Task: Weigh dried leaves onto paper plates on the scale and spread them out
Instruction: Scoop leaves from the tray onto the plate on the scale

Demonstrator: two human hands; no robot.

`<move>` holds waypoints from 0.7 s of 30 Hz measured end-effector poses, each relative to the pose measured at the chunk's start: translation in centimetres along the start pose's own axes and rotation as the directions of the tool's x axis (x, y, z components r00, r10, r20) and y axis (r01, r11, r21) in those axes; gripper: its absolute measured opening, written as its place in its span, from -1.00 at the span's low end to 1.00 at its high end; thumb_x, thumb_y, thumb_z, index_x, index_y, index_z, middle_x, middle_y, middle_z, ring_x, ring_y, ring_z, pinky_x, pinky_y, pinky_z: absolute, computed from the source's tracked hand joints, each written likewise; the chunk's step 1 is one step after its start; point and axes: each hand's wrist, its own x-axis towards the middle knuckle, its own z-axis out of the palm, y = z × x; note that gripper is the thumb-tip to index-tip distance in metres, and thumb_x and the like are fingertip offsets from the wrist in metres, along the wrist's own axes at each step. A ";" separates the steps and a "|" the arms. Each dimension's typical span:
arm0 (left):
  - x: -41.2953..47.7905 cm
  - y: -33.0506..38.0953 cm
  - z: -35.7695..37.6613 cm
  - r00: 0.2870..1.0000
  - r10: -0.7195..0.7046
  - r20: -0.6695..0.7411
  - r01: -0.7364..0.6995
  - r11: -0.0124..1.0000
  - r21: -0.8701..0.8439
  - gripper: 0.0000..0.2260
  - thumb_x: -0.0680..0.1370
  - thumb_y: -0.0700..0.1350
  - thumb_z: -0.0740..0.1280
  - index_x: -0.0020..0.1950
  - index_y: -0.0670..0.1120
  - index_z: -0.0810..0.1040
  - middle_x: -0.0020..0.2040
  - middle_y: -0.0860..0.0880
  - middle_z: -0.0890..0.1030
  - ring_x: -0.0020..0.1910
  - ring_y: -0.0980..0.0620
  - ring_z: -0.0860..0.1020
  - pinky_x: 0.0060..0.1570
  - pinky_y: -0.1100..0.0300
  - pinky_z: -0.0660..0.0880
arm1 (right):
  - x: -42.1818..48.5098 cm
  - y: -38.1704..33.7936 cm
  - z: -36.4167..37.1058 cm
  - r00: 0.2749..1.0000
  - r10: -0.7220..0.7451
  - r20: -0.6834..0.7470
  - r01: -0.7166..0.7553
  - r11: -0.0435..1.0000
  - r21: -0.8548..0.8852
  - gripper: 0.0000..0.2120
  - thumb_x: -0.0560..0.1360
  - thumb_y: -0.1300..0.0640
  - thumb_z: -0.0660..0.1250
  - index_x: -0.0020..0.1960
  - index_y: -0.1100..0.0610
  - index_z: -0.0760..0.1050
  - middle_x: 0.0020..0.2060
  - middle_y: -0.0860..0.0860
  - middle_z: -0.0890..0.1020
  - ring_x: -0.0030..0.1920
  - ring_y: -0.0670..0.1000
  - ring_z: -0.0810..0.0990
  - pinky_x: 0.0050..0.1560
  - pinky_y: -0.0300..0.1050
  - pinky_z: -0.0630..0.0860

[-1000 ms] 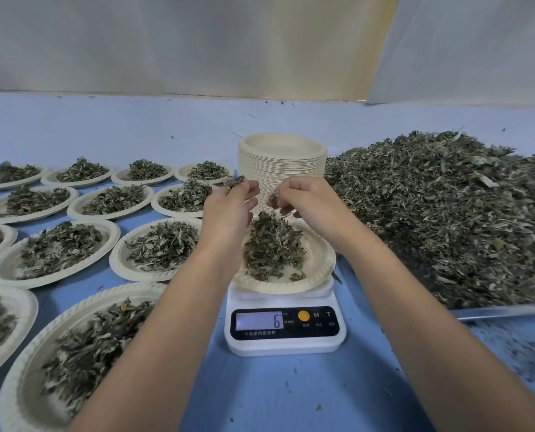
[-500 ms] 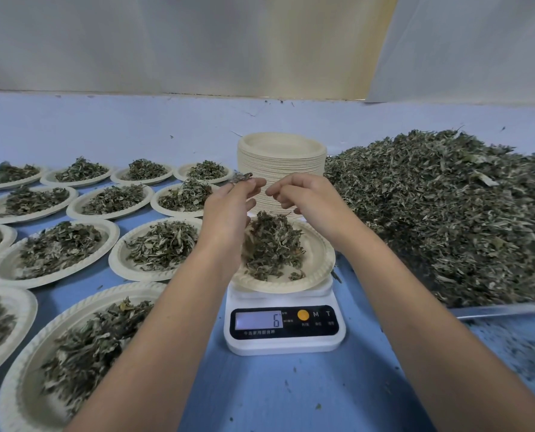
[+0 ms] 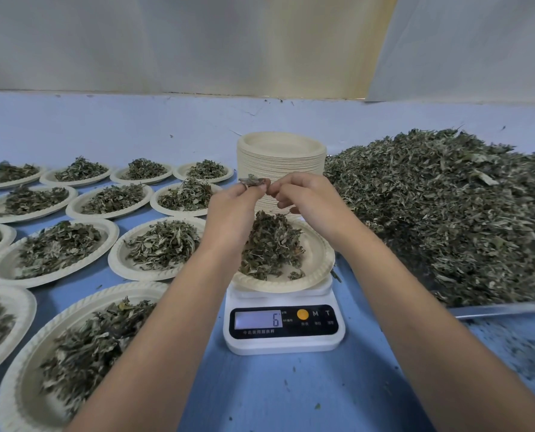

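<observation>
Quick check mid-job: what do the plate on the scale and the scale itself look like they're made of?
Plate on the scale: looks like moulded paper pulp, matte cream, with a crimped embossed rim. It matches the stack of plates behind it.
Scale: seems to be a smooth white plastic housing with a slight sheen. Its black display panel is glossy, either plastic or glass.

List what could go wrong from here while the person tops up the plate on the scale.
1. The left hand pinches leaves high over the far edge of the plate; dropped bits may miss it and go unweighed.
2. The left forearm crosses over the plate; a brush could upset the scale, now showing 6.
3. The pile is heaped; spreading may push some over the rim.
</observation>
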 end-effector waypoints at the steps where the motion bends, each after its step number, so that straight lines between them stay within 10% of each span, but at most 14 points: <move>1: 0.0 -0.1 0.0 1.000 0.008 0.006 -0.008 1.000 0.016 -0.86 0.55 -0.17 0.31 -0.10 0.06 0.60 -0.12 0.20 0.61 -0.13 0.39 0.49 -0.19 0.47 0.33 | 0.0 0.0 0.0 1.000 -0.002 -0.006 0.002 1.000 0.004 -0.85 0.45 0.17 0.27 -0.12 0.17 0.61 -0.10 0.13 0.66 -0.12 0.04 0.57 -0.02 0.10 0.53; 12: 0.6 -0.5 0.1 0.998 0.010 0.068 -0.015 0.998 0.068 -0.65 0.50 -0.25 0.37 0.29 -0.12 0.52 0.04 0.06 0.60 -0.32 0.49 0.49 -0.41 0.66 0.32 | 0.0 0.5 -0.4 0.995 -0.026 -0.097 0.035 0.996 0.086 -0.79 0.46 0.21 0.25 -0.26 0.00 0.57 -0.11 0.04 0.67 -0.19 -0.08 0.56 -0.01 -0.08 0.49; 21: 0.6 -0.6 0.1 0.998 0.036 0.043 -0.040 0.994 0.103 -0.82 0.52 -0.19 0.35 0.08 -0.03 0.62 -0.09 0.15 0.60 -0.20 0.46 0.48 -0.37 0.60 0.33 | 0.0 0.5 -0.5 0.996 -0.027 -0.088 0.035 0.995 0.093 -0.78 0.48 0.23 0.23 -0.24 0.02 0.58 -0.16 0.00 0.65 -0.24 -0.12 0.56 -0.04 -0.12 0.50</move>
